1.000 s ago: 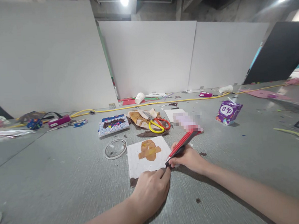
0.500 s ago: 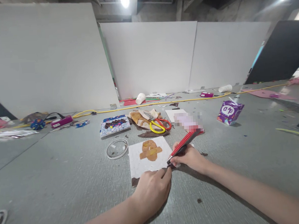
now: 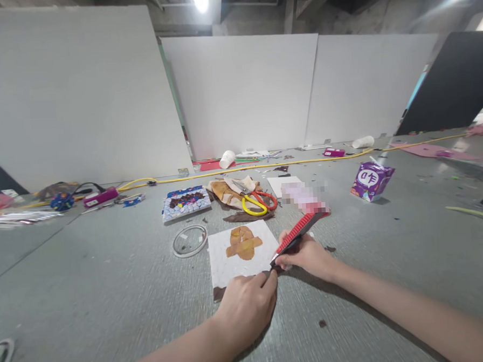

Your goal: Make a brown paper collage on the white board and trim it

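Observation:
My right hand (image 3: 310, 258) grips a red and black box cutter (image 3: 296, 234), its tip slanting down to the near right corner of a square white board (image 3: 221, 263). On the board lie an orange-brown round piece with a band (image 3: 244, 244) across it and a dark brown strip (image 3: 219, 294) along the near edge. My left hand (image 3: 246, 305), fingers bent and pressed together, holds down that near edge. Its fingertips come close to the cutter's tip. The hand covers much of the strip, and the blade itself is too small to make out.
Beyond the board lie scissors (image 3: 254, 202) on brown and cream scraps (image 3: 220, 192), and a mosaic-patterned panel (image 3: 186, 204). A roll ring (image 3: 190, 241) is at left. A purple carton (image 3: 371, 181) stands at right. A yellow cable (image 3: 233, 171) crosses the floor before white panels (image 3: 245, 94).
Both hands and the cutter have stayed almost in place; the cutter's tip shows only a very slight shift. The board and the things around it look the same.

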Tool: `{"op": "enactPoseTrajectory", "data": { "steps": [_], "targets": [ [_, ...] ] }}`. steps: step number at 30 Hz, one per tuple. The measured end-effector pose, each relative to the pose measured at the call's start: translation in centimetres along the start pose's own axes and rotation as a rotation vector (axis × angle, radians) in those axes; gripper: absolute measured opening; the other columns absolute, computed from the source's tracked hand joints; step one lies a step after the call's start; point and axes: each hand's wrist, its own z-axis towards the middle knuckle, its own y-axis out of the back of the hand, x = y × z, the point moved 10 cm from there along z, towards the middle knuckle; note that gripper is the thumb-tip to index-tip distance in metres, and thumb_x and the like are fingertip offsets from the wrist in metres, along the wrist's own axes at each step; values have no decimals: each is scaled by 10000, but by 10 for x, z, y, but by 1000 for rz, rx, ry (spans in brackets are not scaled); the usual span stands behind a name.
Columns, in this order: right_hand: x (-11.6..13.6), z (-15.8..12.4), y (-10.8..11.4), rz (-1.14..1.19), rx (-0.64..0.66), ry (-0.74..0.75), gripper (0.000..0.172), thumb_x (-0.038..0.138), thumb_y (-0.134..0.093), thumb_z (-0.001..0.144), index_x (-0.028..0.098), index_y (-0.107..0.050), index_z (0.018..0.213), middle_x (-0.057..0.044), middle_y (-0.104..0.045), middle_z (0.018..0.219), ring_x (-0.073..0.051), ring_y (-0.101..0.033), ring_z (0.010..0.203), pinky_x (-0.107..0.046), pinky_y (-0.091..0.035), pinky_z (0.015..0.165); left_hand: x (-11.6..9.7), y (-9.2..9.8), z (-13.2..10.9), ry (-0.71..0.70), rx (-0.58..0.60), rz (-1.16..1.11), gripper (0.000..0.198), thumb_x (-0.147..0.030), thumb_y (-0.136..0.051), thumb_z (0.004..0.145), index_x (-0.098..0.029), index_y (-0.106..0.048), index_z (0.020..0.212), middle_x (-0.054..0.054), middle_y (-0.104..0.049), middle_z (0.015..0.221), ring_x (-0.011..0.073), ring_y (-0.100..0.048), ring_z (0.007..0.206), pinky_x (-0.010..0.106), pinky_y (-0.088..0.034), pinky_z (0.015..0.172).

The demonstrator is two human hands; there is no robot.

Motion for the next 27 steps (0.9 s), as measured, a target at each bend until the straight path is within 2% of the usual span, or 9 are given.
{"op": "enactPoseTrajectory", "data": {
  "steps": [5,11,17,27],
  "targets": [
    [-1,-1,-1,16,7,5,247,253,-700,579,184,-469,630,59,-560,533,-110,-556,507,-230,-447,522,0,0,1,3,2,1,186,-114,-457,802,-118,-539,969,22,-631,701,179,-606,533,284,-506,455],
    [-2,1,4,22,-17,14,228,278,-670,620,176,-467,625,47,-558,486,-97,-517,461,-223,-422,495,0,2,0,-4,-21,5,242,-112,-455,801,-110,-525,1032,26,-632,699,158,-605,541,251,-506,470],
    [-2,1,3,-5,-6,54,230,255,-675,619,186,-456,638,56,-542,495,-105,-526,473,-226,-430,500,0,1,0,-3,-20,6,246,-114,-472,794,-109,-526,1033,17,-627,687,178,-602,519,290,-507,435],
    [6,-5,5,-197,-51,105,182,212,-641,644,199,-460,652,52,-526,540,-116,-527,520,-227,-426,520,0,1,-1,0,-4,-9,204,-114,-479,790,-112,-534,986,18,-632,702,197,-608,528,323,-514,430]
  ]
}}
